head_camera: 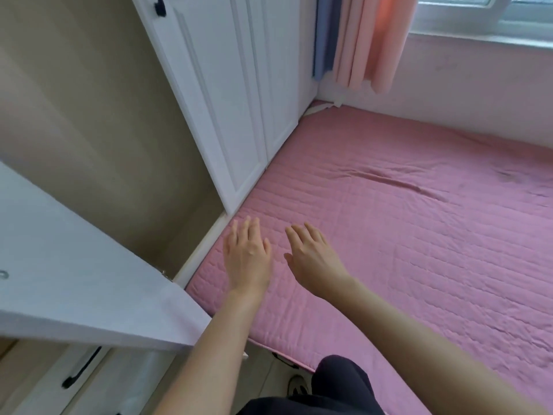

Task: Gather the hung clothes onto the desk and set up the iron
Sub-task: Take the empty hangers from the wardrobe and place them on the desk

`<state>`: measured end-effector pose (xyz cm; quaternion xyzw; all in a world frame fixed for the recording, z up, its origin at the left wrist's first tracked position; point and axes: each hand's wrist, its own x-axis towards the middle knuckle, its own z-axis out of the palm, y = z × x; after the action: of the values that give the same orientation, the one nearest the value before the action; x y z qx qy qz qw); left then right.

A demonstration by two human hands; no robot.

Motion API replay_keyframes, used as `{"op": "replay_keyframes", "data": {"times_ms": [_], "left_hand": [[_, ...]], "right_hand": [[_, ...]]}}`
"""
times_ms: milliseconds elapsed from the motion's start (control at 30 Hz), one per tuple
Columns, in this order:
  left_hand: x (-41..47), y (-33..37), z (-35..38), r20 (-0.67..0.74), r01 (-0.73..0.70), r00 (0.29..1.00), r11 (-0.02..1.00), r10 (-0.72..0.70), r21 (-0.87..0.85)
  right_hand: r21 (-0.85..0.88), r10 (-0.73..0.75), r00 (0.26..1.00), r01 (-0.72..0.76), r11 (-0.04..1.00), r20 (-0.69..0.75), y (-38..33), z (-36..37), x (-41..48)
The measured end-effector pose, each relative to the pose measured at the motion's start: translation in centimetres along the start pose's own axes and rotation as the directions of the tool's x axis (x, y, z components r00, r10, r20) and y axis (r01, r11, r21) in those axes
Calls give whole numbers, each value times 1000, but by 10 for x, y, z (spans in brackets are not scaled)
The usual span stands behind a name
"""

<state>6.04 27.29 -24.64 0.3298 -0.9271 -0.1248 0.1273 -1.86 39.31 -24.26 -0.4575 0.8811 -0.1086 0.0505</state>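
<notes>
I am holding my left grip (247,259) and right grip (314,262) side by side, both open with fingers straight and gripping nothing, over the near corner of the pink bed (419,235). I cannot tell whether they are touching it. The open wardrobe (89,145) is standing at ten o'clock, and pink curtains (368,40) are hanging at one o'clock. I cannot tell where the clothes or the iron are lying.

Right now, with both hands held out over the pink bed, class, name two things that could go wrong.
1. The open wardrobe door juts out beside the left arm; turning away, the elbow may strike its corner.
2. The left hand and right hand hold nothing, and no clothes or iron show here, so searching may cost time.
</notes>
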Motion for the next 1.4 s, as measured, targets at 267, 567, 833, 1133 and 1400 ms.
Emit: {"op": "replay_keyframes", "data": {"times_ms": [267, 567, 833, 1133, 1400], "left_hand": [[62, -24, -22, -208, 148, 968, 989, -139, 29], [124, -55, -52, -431, 393, 837, 919, -337, 45], [178, -96, -133, -582, 566, 699, 818, -415, 97], [211, -129, -229, -692, 590, 672, 756, -264, 285], [257, -149, -320, -834, 591, 525, 778, -173, 211]], "right_hand": [[-34, -213, 976, 212, 977, -38, -10, -23, 89], [-84, -514, 857, 509, 857, -50, -21, -56, 197], [-80, -713, 689, 710, 700, -130, -73, -104, 283], [-134, -795, 557, 792, 595, -240, -161, -163, 357], [-140, -823, 484, 831, 539, -296, -235, -211, 398]]}}
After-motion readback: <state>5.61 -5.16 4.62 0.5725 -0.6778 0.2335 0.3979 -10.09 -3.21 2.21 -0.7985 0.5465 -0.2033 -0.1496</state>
